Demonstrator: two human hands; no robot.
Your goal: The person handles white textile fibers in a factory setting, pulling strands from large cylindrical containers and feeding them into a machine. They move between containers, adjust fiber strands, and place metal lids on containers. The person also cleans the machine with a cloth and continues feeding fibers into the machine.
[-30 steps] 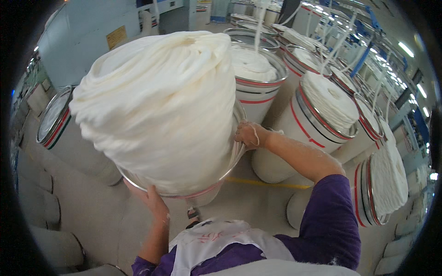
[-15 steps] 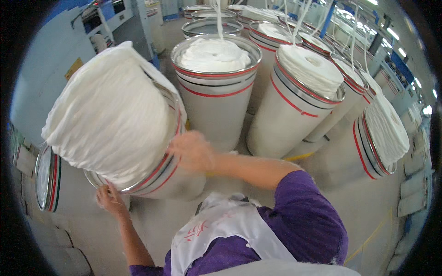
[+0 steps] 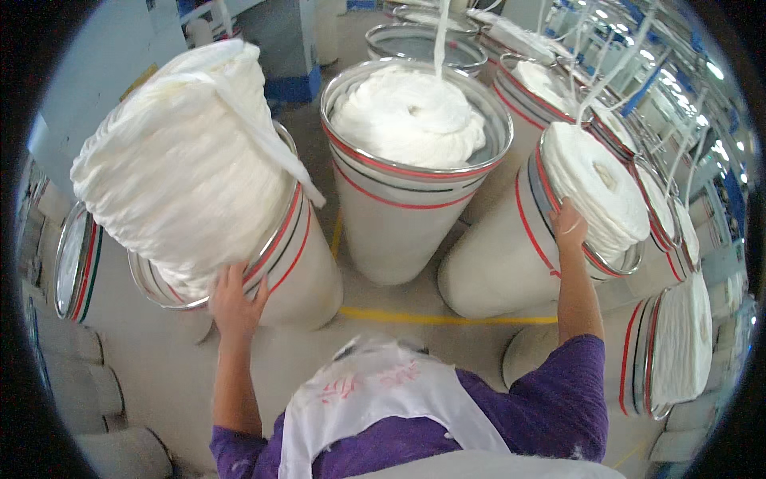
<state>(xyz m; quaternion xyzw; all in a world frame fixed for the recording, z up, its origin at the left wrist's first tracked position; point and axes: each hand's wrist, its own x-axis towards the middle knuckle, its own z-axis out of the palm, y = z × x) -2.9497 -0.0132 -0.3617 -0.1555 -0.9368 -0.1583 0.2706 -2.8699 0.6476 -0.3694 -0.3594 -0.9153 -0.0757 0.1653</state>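
At the left stands a tall cream can (image 3: 302, 275) with red and black bands and a metal rim. A thick mass of white fibre sliver (image 3: 179, 172) rises high above it, and a loose strip (image 3: 267, 136) hangs over its right side. My left hand (image 3: 236, 307) rests on the near rim against the base of the fibre, its thumb apart from the fingers. On the right, my right hand (image 3: 569, 225) has its fingers hooked over the rim of another banded can (image 3: 499, 251). That can holds a coil of white sliver (image 3: 598, 188) with a hole in its middle.
Between the two cans stands a middle can (image 3: 399, 227), a strand (image 3: 440, 40) running up from its coil. More filled cans crowd behind and at the far right (image 3: 682, 343). A low can (image 3: 76, 263) is at the far left. A yellow line (image 3: 447, 318) crosses the floor.
My right hand has left the left can and now touches the right can's rim. My left hand has shifted rightward along the left can's rim. The view has turned slightly.
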